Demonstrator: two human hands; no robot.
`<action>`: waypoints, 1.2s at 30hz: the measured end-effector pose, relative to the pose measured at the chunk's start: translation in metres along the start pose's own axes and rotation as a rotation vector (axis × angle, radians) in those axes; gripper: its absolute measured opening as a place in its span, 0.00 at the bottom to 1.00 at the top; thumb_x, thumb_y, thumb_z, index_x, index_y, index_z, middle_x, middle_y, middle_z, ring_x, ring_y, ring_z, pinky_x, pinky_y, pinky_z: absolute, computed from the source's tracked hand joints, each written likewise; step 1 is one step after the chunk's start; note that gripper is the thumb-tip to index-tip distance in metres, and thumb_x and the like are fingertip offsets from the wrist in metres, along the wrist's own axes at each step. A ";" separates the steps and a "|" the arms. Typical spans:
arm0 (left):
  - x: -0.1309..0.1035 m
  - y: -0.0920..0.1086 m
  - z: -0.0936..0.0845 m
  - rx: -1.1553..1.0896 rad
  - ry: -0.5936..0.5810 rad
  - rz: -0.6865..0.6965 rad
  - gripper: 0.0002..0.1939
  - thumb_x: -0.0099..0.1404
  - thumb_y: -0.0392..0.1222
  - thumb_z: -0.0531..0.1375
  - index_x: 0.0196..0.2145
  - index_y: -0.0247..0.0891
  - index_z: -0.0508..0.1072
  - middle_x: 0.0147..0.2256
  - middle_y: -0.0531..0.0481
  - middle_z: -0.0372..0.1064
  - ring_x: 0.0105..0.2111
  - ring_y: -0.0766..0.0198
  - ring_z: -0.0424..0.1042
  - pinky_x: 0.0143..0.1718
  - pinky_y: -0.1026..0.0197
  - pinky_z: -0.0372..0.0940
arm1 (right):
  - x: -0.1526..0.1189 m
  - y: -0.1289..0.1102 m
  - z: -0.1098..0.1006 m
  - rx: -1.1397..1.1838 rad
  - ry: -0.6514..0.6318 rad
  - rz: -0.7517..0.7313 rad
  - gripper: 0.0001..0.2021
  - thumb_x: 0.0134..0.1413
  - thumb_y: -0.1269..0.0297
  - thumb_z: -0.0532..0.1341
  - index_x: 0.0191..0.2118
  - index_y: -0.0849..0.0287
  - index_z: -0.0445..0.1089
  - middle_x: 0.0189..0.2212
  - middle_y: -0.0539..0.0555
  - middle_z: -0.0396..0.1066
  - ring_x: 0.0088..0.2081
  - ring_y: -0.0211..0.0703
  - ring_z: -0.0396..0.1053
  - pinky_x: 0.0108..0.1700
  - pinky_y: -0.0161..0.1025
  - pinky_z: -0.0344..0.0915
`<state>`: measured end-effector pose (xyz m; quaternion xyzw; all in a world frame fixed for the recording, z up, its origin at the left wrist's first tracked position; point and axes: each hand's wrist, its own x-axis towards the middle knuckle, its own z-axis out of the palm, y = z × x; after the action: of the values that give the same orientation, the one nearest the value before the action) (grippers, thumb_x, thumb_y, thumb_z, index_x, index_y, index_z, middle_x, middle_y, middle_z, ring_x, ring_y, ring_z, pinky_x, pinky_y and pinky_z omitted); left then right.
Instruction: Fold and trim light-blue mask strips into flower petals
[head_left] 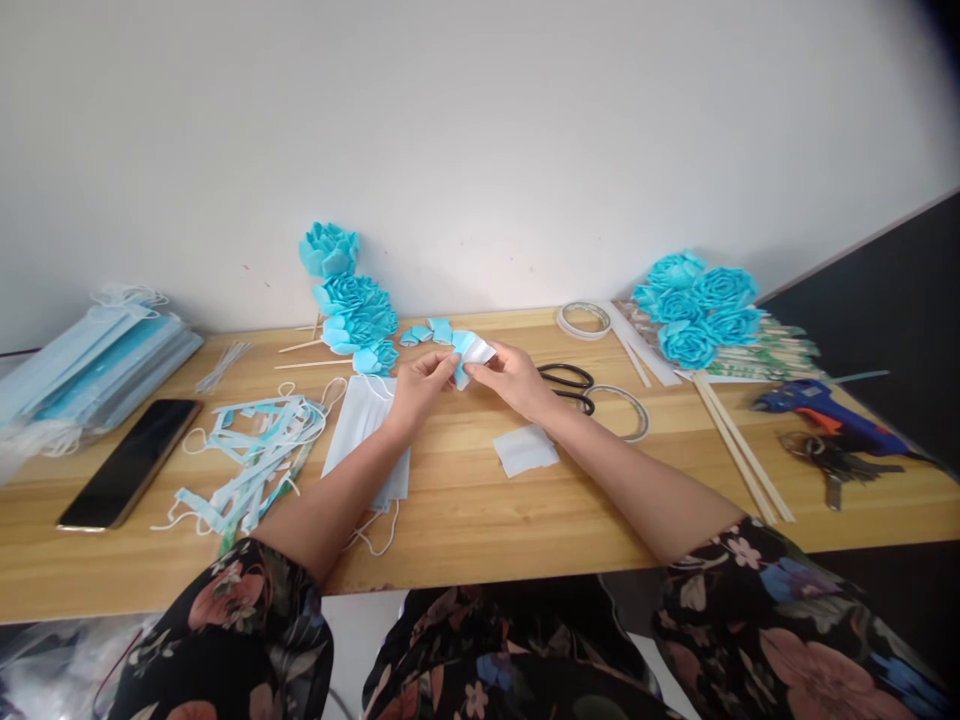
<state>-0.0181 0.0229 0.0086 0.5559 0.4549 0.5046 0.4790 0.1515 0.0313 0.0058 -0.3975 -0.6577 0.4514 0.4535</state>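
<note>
Between my two hands is a small blue-and-white piece of mask fabric (471,352), held above the middle of the table. My left hand (426,385) pinches its left edge, and my right hand (510,378) grips the right side with thumb and fingers. Just behind lie several small folded blue pieces (427,332). A flat white square of fabric (525,451) rests below my right wrist. Under my left forearm is a face mask (364,420), partly covered. Black-handled scissors (568,377) lie right of my right hand, their blades hidden.
Blue fabric flowers (356,310) stand back left, more flowers (694,305) back right. Left are a stack of masks (105,360), a phone (131,463) and cut strips (255,450). Tape rolls (585,320), wooden sticks (742,450), a glue gun (832,410) and keys (832,460) lie right.
</note>
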 end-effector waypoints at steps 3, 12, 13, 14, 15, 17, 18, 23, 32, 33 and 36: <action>0.001 -0.002 0.000 -0.005 -0.020 -0.028 0.20 0.55 0.59 0.66 0.26 0.36 0.76 0.23 0.52 0.69 0.23 0.68 0.63 0.30 0.64 0.62 | -0.001 -0.002 0.000 0.013 0.002 -0.006 0.12 0.52 0.54 0.64 0.37 0.58 0.72 0.31 0.52 0.74 0.34 0.42 0.69 0.40 0.39 0.66; 0.001 -0.004 0.001 0.093 -0.036 -0.023 0.18 0.54 0.55 0.66 0.23 0.36 0.75 0.19 0.53 0.66 0.22 0.68 0.62 0.27 0.64 0.58 | 0.002 0.000 -0.006 0.005 0.069 -0.006 0.13 0.53 0.52 0.64 0.34 0.58 0.72 0.29 0.49 0.71 0.31 0.40 0.67 0.38 0.38 0.64; 0.001 -0.003 0.001 0.102 -0.035 -0.027 0.18 0.54 0.55 0.66 0.23 0.36 0.75 0.19 0.53 0.66 0.22 0.68 0.62 0.27 0.64 0.57 | 0.002 0.000 -0.006 -0.003 0.073 -0.007 0.13 0.53 0.53 0.64 0.33 0.58 0.72 0.28 0.49 0.71 0.31 0.40 0.67 0.38 0.38 0.64; 0.001 -0.002 0.001 0.106 -0.034 -0.032 0.18 0.53 0.55 0.66 0.22 0.36 0.75 0.19 0.53 0.66 0.22 0.68 0.62 0.27 0.64 0.57 | 0.003 0.000 -0.006 -0.012 0.076 -0.012 0.12 0.53 0.53 0.64 0.34 0.58 0.72 0.28 0.49 0.71 0.31 0.40 0.66 0.37 0.38 0.64; 0.001 -0.001 0.002 0.103 -0.034 -0.037 0.18 0.53 0.56 0.66 0.23 0.36 0.75 0.19 0.53 0.66 0.22 0.68 0.62 0.27 0.64 0.58 | 0.003 0.000 -0.006 -0.022 0.080 -0.021 0.12 0.53 0.54 0.64 0.34 0.58 0.72 0.28 0.49 0.71 0.30 0.40 0.66 0.37 0.38 0.64; 0.001 0.000 0.002 0.084 -0.036 -0.044 0.19 0.53 0.57 0.66 0.23 0.36 0.76 0.19 0.53 0.66 0.22 0.68 0.62 0.27 0.64 0.58 | 0.003 -0.001 -0.006 -0.052 0.093 -0.044 0.11 0.53 0.55 0.64 0.35 0.58 0.72 0.30 0.50 0.72 0.31 0.40 0.67 0.37 0.38 0.65; 0.001 0.001 0.002 0.073 -0.039 -0.046 0.20 0.53 0.58 0.66 0.23 0.36 0.76 0.19 0.53 0.65 0.22 0.67 0.61 0.27 0.64 0.59 | 0.002 -0.002 -0.006 -0.070 0.104 -0.055 0.10 0.53 0.56 0.63 0.35 0.58 0.72 0.30 0.50 0.72 0.32 0.40 0.67 0.38 0.38 0.65; 0.001 0.001 0.002 0.050 -0.052 -0.042 0.23 0.53 0.62 0.66 0.21 0.37 0.75 0.19 0.52 0.64 0.22 0.67 0.61 0.27 0.63 0.60 | 0.000 -0.008 -0.004 -0.174 0.147 -0.106 0.08 0.53 0.59 0.63 0.36 0.56 0.72 0.32 0.50 0.73 0.33 0.41 0.69 0.39 0.38 0.65; -0.001 0.004 0.001 -0.007 -0.048 -0.083 0.23 0.55 0.57 0.65 0.16 0.36 0.68 0.18 0.52 0.62 0.22 0.68 0.59 0.26 0.63 0.59 | 0.000 -0.006 -0.005 -0.372 0.114 -0.278 0.10 0.47 0.74 0.58 0.33 0.54 0.73 0.35 0.52 0.76 0.40 0.45 0.71 0.44 0.41 0.65; -0.001 0.003 0.001 -0.030 -0.056 -0.090 0.23 0.55 0.57 0.65 0.16 0.36 0.68 0.18 0.52 0.61 0.22 0.68 0.59 0.26 0.63 0.58 | 0.000 -0.006 -0.006 -0.377 0.108 -0.272 0.10 0.47 0.74 0.57 0.33 0.54 0.73 0.35 0.52 0.76 0.40 0.45 0.71 0.44 0.41 0.65; -0.001 0.001 0.001 -0.087 -0.088 -0.105 0.23 0.55 0.58 0.66 0.18 0.36 0.69 0.19 0.53 0.62 0.22 0.68 0.59 0.26 0.64 0.57 | 0.000 -0.006 -0.006 -0.393 0.103 -0.253 0.11 0.47 0.74 0.57 0.33 0.54 0.73 0.35 0.51 0.77 0.39 0.45 0.72 0.44 0.41 0.65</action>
<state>-0.0168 0.0213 0.0099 0.5316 0.4395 0.4729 0.5483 0.1570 0.0312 0.0125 -0.4151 -0.7533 0.2335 0.4536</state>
